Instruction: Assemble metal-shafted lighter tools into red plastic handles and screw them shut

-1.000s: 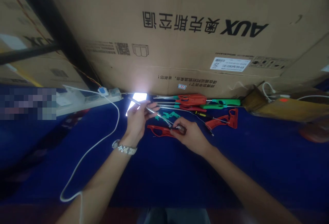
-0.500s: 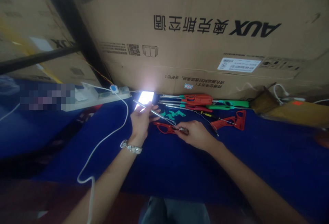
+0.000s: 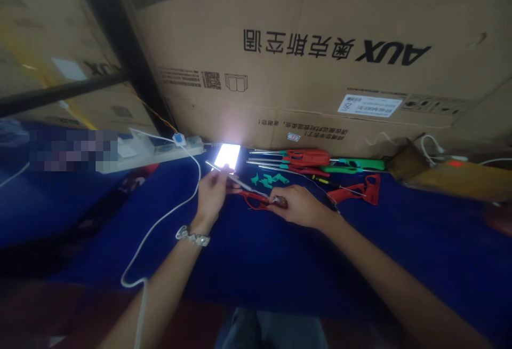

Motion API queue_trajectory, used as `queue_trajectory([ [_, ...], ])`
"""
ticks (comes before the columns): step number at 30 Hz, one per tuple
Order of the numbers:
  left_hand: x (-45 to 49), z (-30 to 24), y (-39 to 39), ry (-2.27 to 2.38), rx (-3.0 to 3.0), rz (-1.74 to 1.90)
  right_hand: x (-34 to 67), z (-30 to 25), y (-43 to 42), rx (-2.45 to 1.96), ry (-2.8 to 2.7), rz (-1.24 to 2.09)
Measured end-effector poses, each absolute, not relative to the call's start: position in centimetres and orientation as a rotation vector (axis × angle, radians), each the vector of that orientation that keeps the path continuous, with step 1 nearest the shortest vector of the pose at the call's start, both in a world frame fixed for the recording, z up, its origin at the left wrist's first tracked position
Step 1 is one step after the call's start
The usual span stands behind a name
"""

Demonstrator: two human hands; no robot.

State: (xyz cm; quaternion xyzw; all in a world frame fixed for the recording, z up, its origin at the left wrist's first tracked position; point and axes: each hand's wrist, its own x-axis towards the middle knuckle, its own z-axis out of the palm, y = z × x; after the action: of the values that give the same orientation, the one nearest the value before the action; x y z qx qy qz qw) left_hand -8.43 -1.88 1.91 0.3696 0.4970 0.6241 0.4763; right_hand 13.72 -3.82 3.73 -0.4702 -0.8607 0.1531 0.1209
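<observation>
From here I see the carton [image 3: 296, 77] walling the far edge, blue cloth [image 3: 248, 263] spreading nearside. The left hand [image 3: 211, 195] pinches a metal tube [image 3: 242, 183], slightly nearer the person than before; the right hand [image 3: 302, 206], curled closed, grips a brown piece [image 3: 281, 201] by the red handle [image 3: 255, 200].

Silvery rod [image 3: 241, 183], red casing [image 3: 262, 205], blue tabletop [image 3: 248, 263]
</observation>
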Motion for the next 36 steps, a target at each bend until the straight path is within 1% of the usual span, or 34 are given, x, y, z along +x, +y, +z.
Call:
queue_trajectory([
  [3,-8.4,2.0,-1.9,1.210,0.864,1.519,13.8,2.8,-4.3,-1.286,-2.555,0.339],
  [9,-8.4,1.8,-1.9,1.191,0.827,1.517,13.5,1.6,-5.5,-1.231,-2.711,-0.054],
  [12,-8.3,1.7,-1.9,1.194,0.818,1.515,13.4,1.6,-5.7,-1.260,-2.736,-0.119],
  [19,-8.2,1.8,-1.8,1.203,0.814,1.495,13.6,1.8,-5.7,-1.293,-2.712,-0.076],
  [31,-7.2,1.8,-2.1,1.112,0.670,1.515,14.0,0.2,-5.3,-1.249,-2.499,0.148],
  [36,-6.7,1.9,-2.1,1.106,0.648,1.519,13.9,0.3,-5.2,-1.253,-2.467,0.249],
])
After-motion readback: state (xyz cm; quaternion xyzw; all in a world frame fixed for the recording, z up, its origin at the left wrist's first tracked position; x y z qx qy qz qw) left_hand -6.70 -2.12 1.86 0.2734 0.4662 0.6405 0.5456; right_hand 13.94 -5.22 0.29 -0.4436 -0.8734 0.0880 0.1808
